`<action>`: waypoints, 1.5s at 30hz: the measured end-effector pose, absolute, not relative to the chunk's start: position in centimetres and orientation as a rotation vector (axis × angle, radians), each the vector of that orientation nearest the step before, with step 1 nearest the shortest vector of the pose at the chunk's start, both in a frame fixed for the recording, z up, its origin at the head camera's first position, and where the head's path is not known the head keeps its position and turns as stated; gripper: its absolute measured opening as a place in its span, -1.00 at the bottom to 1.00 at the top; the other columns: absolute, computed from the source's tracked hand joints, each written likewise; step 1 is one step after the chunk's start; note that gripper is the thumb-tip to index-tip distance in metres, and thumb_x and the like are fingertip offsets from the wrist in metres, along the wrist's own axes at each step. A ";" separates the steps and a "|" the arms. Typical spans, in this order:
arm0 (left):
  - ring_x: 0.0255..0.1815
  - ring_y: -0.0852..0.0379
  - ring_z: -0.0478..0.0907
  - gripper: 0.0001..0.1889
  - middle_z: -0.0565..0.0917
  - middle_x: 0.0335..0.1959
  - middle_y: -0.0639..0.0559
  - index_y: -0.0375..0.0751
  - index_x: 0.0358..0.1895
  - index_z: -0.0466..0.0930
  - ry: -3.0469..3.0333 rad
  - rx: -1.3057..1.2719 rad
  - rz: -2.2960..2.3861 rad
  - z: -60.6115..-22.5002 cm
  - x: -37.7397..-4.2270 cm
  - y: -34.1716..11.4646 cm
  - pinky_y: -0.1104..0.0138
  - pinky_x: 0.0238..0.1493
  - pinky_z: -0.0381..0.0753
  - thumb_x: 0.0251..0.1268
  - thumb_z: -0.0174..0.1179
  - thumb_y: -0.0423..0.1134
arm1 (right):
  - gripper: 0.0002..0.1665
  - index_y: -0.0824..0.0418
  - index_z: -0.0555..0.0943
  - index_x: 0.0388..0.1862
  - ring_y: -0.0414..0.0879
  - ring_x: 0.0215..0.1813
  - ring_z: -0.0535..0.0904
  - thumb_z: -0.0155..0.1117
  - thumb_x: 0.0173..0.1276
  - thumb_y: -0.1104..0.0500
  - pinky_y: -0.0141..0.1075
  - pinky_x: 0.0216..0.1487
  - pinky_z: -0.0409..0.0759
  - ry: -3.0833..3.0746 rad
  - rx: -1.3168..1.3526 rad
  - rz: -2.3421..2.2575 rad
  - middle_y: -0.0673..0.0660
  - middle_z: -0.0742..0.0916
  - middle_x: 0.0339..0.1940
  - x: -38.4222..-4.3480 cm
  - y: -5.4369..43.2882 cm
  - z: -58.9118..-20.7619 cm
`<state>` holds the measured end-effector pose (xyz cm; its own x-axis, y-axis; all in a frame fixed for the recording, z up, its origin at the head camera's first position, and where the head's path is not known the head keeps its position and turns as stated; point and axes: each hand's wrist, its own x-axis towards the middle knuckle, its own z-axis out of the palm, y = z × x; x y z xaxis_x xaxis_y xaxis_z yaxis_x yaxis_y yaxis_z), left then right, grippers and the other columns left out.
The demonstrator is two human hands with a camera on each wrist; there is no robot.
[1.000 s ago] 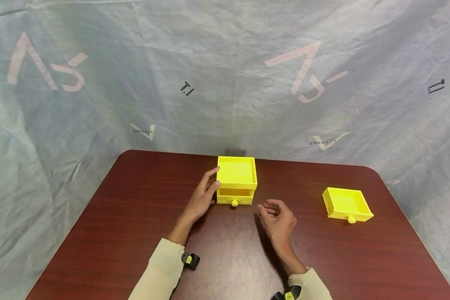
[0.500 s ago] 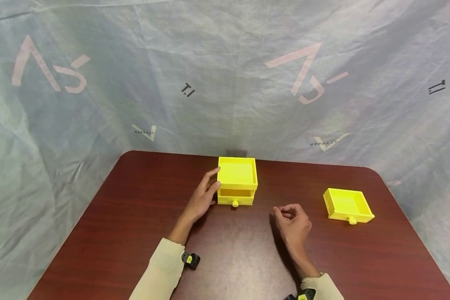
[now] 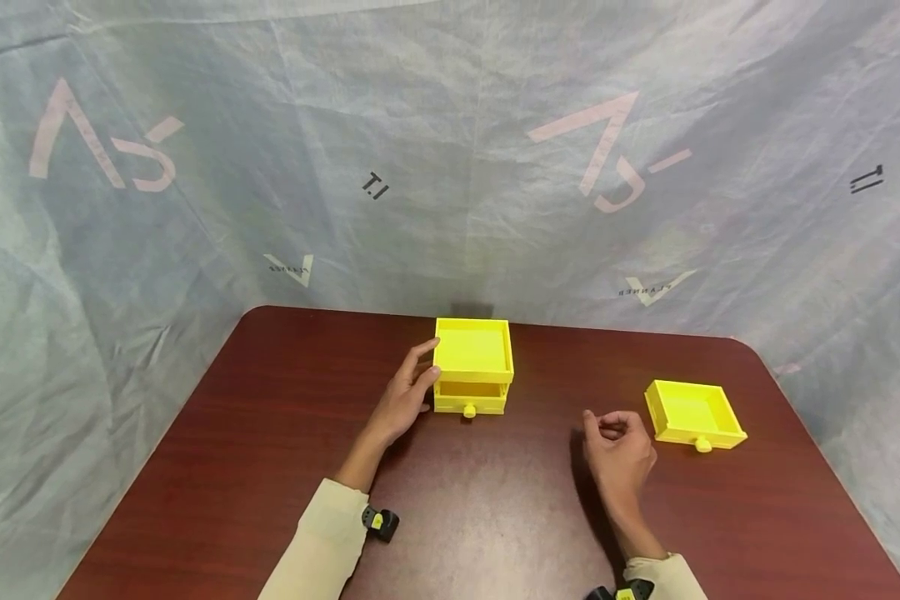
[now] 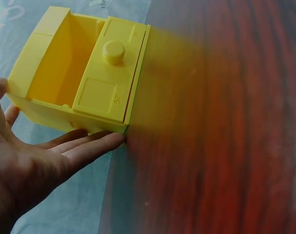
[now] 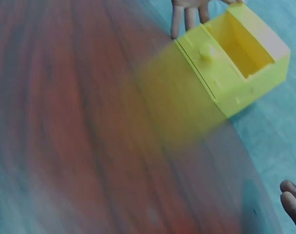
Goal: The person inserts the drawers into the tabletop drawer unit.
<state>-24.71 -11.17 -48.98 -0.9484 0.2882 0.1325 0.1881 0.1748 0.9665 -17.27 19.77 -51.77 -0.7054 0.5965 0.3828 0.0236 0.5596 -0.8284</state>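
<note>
A small yellow cabinet (image 3: pixel 474 350) with a tray-like top stands on the table. Its lower drawer (image 3: pixel 450 406) is in place, round knob facing me; the slot above it is bare, as the left wrist view of the cabinet (image 4: pixel 43 53) shows. My left hand (image 3: pixel 399 404) rests against the cabinet's left side, fingers extended along the wall and thumb near the upper front corner. To the right, a loose yellow drawer (image 3: pixel 696 408) with a knob lies on the table. My right hand (image 3: pixel 621 458), fingers loosely bent and holding nothing, is just left of that drawer.
The dark red wooden table (image 3: pixel 270 467) shines in the middle. Behind it and at both sides hangs a grey printed cloth (image 3: pixel 450 167). Both wrists carry a black strapped camera, such as the left wrist camera (image 3: pixel 381 523).
My right hand has moved rightward from near the cabinet's front toward the loose drawer. The left hand and the cabinet have stayed where they were.
</note>
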 end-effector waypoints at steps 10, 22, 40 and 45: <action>0.39 -0.18 0.34 -0.50 0.19 0.51 0.03 0.52 0.49 0.14 2.371 0.449 1.895 -49.2 -24.6 -11.3 -0.26 0.00 0.55 0.58 -0.07 0.13 | -0.67 0.32 0.60 -0.30 -0.69 -0.50 0.43 0.49 0.22 0.09 -0.62 -0.32 0.38 -2.112 -0.562 1.095 0.21 0.78 -0.38 -17.2 21.7 -51.9; 0.39 -0.22 0.34 -0.50 0.17 0.53 0.01 0.45 0.51 0.13 2.353 0.477 1.899 -49.2 -24.8 -10.8 -0.26 -0.02 0.56 0.59 -0.07 0.10 | -0.65 0.33 0.59 -0.22 -0.73 -0.51 0.40 0.46 0.25 0.09 -0.61 -0.28 0.37 -2.081 -0.647 1.073 0.23 0.78 -0.35 -16.9 23.2 -51.6; 0.45 -0.32 0.22 -0.45 0.05 0.57 -0.16 0.09 0.59 0.04 2.299 0.477 1.891 -47.1 -23.8 -11.0 -0.36 0.06 0.44 0.65 -0.14 -0.08 | -0.63 0.37 0.60 -0.18 -0.73 -0.57 0.38 0.45 0.23 0.10 -0.63 -0.12 0.31 -2.001 -0.771 1.051 0.30 0.77 -0.32 -15.4 26.4 -51.7; 0.44 -0.24 0.26 -0.48 0.10 0.56 -0.03 0.35 0.55 0.08 2.324 0.459 1.907 -48.9 -24.6 -10.9 -0.34 0.01 0.49 0.62 -0.11 0.04 | -0.61 0.35 0.61 -0.16 -0.75 -0.58 0.37 0.44 0.23 0.07 -0.66 -0.15 0.31 -1.985 -0.833 1.032 0.27 0.77 -0.31 -15.1 27.1 -51.7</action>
